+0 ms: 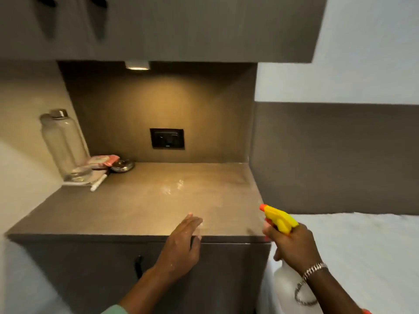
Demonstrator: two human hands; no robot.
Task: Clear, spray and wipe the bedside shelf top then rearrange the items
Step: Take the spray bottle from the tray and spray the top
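The brown bedside shelf top (140,207) has wet glistening patches near its middle and front. My right hand (292,245) grips a white spray bottle (286,284) with a yellow trigger head and orange nozzle, held at the shelf's front right corner and aimed left over the top. My left hand (181,245) rests flat on the shelf's front edge, fingers together, holding nothing. In the back left corner stand a clear water bottle (62,143) with a metal cap, a pink packet (105,160), a round metal tin (122,166) and a white pen (98,182).
A dark overhead cabinet (181,28) with a small lit lamp (137,65) hangs above the shelf. A black wall socket (167,138) sits in the back panel. The cupboard door (113,268) is below the top. A white bed (362,250) lies to the right.
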